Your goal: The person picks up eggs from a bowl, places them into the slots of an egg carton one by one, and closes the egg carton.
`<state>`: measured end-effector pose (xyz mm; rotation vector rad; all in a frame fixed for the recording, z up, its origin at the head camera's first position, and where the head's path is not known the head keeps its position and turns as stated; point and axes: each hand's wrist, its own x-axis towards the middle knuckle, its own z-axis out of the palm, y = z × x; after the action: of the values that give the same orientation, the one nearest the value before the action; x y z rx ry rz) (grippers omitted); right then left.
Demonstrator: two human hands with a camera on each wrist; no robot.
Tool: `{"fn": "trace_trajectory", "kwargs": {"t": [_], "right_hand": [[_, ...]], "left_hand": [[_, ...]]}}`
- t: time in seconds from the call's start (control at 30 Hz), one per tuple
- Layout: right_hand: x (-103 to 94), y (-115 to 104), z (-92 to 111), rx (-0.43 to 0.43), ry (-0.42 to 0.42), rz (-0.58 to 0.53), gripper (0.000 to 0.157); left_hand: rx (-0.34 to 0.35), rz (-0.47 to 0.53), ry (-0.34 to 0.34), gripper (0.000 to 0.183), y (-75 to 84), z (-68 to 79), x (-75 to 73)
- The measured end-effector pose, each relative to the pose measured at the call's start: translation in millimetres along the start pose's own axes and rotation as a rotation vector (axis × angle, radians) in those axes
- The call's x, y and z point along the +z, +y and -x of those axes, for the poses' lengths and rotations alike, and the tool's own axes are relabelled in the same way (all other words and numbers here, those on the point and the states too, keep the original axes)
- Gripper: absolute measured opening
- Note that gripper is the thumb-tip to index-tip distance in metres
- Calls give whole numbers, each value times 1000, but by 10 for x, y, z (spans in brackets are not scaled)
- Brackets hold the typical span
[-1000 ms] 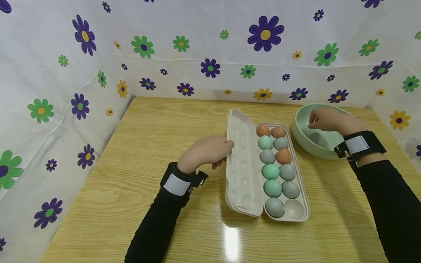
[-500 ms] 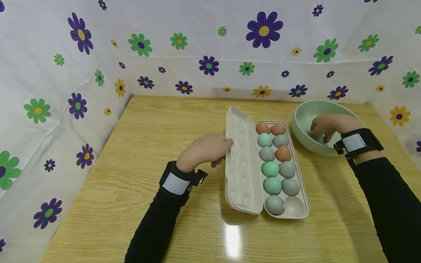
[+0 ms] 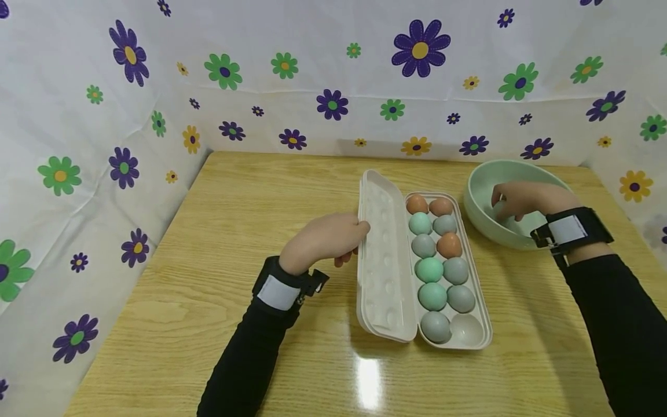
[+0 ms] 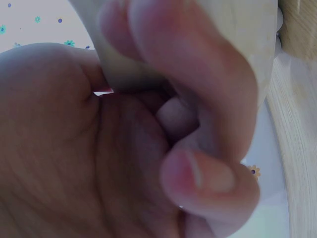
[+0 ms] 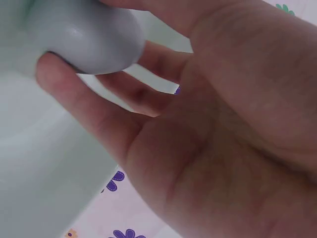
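My left hand (image 3: 323,238) pinches the raised lid (image 3: 385,260) of a pale egg carton by its left edge, thumb on the inner side. In the left wrist view several fingers (image 4: 228,89) are curled near the lid. Several grey, green and brown eggs sit in the carton's base (image 3: 480,301); its near right cup holds no egg. Inside the pale green bowl (image 3: 479,223), to the right of the carton, my right hand (image 3: 531,198) grips a grey egg (image 5: 94,37) between thumb and fingers. In the head view that egg is partly hidden by the hand.
Carton and bowl stand on a wooden table (image 3: 250,202). A white cloth with printed flowers (image 3: 302,63) hangs along the back and sides. The bowl stands near the table's back right corner.
My right hand has lowered further into the bowl, and its fingers have taken hold of a grey egg. The left hand and the lid stay where they were.
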<state>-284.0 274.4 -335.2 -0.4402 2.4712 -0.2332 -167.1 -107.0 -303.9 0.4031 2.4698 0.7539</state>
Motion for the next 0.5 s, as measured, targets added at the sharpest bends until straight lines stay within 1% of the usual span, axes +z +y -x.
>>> {"fn": "trace_trajectory", "kwargs": {"t": [0.07, 0.17, 0.5], "right_hand": [[11, 6, -2, -7, 34, 10, 41], [16, 4, -2, -17, 61, 23, 37], [5, -30, 4, -19, 75, 20, 37]], "left_hand": [[4, 3, -1, 45, 13, 9, 2], [2, 5, 1, 44, 21, 10, 6], [3, 2, 6, 43, 7, -16, 13]]}}
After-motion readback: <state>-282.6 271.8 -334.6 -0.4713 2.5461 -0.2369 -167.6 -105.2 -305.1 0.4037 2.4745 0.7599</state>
